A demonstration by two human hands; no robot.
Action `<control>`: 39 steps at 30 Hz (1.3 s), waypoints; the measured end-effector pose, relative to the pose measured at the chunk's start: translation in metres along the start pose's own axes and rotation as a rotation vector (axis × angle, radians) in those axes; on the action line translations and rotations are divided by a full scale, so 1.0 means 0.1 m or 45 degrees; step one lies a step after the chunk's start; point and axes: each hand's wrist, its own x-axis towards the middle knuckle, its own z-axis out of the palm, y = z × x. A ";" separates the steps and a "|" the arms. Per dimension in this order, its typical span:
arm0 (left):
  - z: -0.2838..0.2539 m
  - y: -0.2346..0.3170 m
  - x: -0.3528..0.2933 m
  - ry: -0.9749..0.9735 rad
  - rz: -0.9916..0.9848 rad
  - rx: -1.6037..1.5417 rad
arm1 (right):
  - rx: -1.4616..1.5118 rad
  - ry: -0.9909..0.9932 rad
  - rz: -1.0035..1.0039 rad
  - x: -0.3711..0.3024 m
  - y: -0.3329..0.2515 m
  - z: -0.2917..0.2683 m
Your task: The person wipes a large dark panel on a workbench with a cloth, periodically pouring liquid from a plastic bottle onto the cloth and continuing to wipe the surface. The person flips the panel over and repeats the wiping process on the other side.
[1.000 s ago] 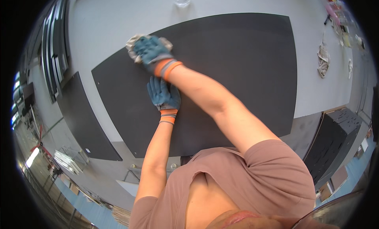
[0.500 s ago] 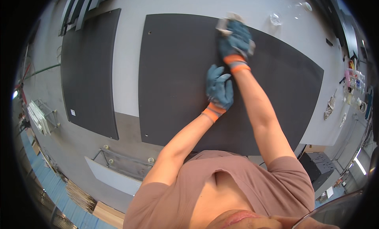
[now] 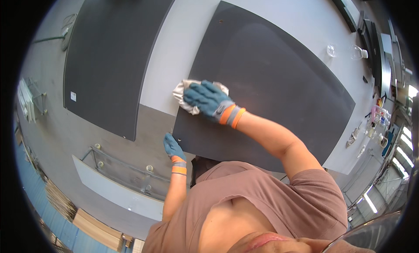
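My right hand (image 3: pixel 206 98), in a blue-grey work glove with an orange cuff, presses a crumpled whitish cloth (image 3: pixel 180 92) onto the left edge of a dark grey panel (image 3: pixel 270 87). Part of the cloth hangs past that edge, and most of it is hidden under the palm. By the panel's near left corner is my left hand (image 3: pixel 173 148), gloved alike. Its fingers are stretched out along the corner; whether they touch the panel I cannot tell. Small holes show near the panel's left corners.
A second dark panel (image 3: pixel 111 65) with a small white label lies to the left on the light table (image 3: pixel 163 74). Clear plastic bottles (image 3: pixel 358 52) stand at the far right, near dark strips (image 3: pixel 342 10). A wheeled metal rack (image 3: pixel 126 168) stands at the near left.
My right hand has swept the cloth from the panel's far edge to its left edge. My left hand has moved from mid-panel to the near left corner. The view has shifted.
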 end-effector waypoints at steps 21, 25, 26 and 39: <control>-0.14 0.03 0.03 -0.336 -0.148 -0.087 | 0.115 -0.133 0.473 0.29 0.15 -0.06; -0.10 0.28 0.04 -0.530 -0.335 -0.359 | -0.273 0.182 0.413 0.74 1.22 -0.46; -0.10 0.31 0.02 -0.474 -0.363 -0.399 | -0.294 0.213 0.411 0.77 1.14 -0.41; -0.33 0.49 0.06 -0.595 -0.798 -0.945 | 0.248 -0.066 0.389 0.22 -0.81 0.25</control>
